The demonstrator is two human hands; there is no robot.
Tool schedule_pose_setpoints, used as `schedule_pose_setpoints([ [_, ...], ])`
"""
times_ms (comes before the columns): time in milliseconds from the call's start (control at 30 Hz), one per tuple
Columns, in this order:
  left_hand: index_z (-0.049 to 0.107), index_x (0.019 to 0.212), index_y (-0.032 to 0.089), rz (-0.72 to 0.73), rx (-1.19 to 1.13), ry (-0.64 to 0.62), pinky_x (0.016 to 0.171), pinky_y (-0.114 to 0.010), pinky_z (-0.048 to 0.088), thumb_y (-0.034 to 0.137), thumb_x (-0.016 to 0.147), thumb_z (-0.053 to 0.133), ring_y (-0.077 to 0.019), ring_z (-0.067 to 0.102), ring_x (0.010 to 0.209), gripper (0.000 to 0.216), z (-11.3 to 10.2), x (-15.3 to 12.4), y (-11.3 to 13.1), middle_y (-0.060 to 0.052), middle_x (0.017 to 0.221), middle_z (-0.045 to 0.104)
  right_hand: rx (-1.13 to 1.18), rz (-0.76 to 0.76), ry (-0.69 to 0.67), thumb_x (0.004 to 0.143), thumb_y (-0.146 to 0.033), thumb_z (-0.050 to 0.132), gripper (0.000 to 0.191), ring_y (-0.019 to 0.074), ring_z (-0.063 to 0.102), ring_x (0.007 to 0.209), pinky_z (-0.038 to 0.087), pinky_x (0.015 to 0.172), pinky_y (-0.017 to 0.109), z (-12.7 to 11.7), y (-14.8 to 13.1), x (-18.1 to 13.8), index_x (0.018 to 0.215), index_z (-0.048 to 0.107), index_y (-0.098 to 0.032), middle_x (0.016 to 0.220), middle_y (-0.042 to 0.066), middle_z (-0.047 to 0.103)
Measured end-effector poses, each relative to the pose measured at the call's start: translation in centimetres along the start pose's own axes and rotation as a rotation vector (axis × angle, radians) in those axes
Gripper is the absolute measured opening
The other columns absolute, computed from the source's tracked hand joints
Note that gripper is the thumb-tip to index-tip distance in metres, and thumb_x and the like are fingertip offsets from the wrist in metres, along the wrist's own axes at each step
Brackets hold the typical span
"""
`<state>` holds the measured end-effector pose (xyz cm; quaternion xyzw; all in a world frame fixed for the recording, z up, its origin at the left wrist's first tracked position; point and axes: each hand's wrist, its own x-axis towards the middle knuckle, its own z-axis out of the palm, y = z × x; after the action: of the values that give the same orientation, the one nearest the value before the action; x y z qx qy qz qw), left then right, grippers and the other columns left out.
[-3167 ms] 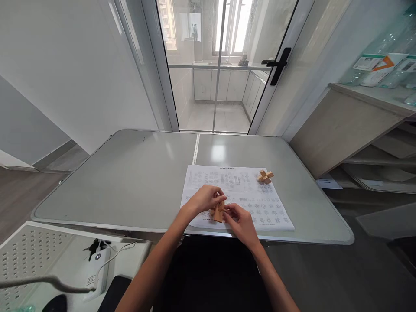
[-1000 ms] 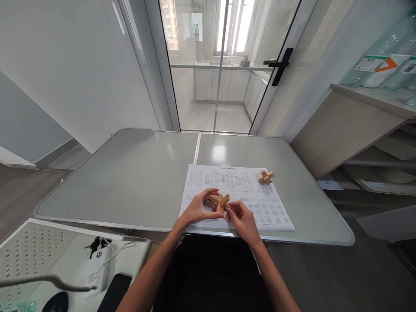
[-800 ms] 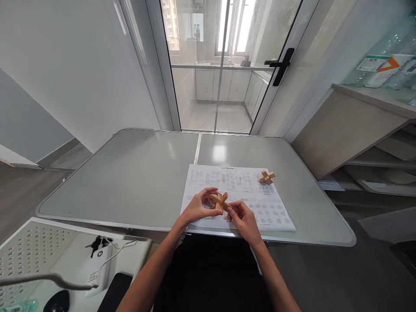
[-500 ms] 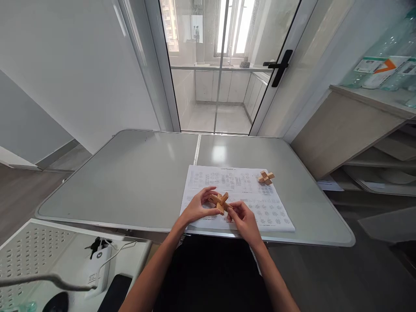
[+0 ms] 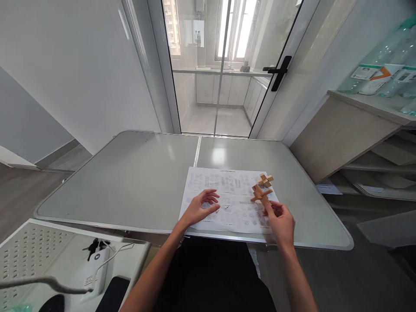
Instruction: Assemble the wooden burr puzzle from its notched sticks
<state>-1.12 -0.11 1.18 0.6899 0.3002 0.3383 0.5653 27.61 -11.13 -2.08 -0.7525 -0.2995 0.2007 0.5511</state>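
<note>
My right hand (image 5: 280, 218) pinches a small wooden cross-shaped puzzle (image 5: 259, 193) by one arm and holds it over the right part of a printed instruction sheet (image 5: 227, 190). Just beyond it a second wooden cross puzzle (image 5: 266, 179) lies on the sheet's far right corner. My left hand (image 5: 200, 206) rests over the sheet's left half with fingers loosely curled apart and nothing in it.
The sheet lies near the front edge of a grey folding table (image 5: 136, 173). A glass sliding door (image 5: 224, 65) stands behind it and wooden shelves (image 5: 364, 143) to the right. A white perforated surface (image 5: 39, 255) with a power strip (image 5: 94, 266) sits at lower left.
Both hands held the wooden puzzle at the sheet's middle. Now the left hand has let go, and the right hand has carried it rightward, close to the second puzzle.
</note>
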Motion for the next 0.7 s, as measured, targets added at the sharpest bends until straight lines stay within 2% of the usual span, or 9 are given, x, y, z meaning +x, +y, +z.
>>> schedule_pose_setpoints([
  [233,0.062,0.135,0.022,0.005,0.045,0.001,0.102,-0.044,0.056,0.035,0.092,0.076,-0.0229,0.069,0.109,0.048,-0.1,-0.1,0.2,-0.011,0.121,0.072,0.168,0.088,0.102,0.075,-0.059,0.081,0.049,0.0244,0.073,0.069,0.057,0.073,0.036,-0.8,1.4,1.9,0.098,0.067,-0.018,0.078,0.007,0.076],
  [467,0.066,0.130,0.022,-0.030,0.103,-0.008,0.101,-0.042,0.056,0.037,0.094,0.073,-0.0216,0.069,0.104,0.040,-0.1,-0.2,0.9,-0.009,0.116,0.073,0.237,0.122,0.077,0.077,-0.058,0.079,0.048,0.0243,0.074,0.070,0.059,0.072,0.037,-0.8,1.7,1.6,0.101,0.063,-0.020,0.084,0.007,0.076],
  [700,0.069,0.124,0.021,-0.045,0.131,-0.009,0.099,-0.041,0.057,0.040,0.094,0.071,-0.0212,0.070,0.101,0.035,0.1,-0.1,1.2,-0.008,0.113,0.075,-0.029,-0.026,0.225,0.084,-0.055,0.072,0.038,0.0198,0.066,0.061,0.051,0.063,0.033,-0.4,1.5,-0.4,0.095,0.058,-0.021,0.084,0.005,0.070],
])
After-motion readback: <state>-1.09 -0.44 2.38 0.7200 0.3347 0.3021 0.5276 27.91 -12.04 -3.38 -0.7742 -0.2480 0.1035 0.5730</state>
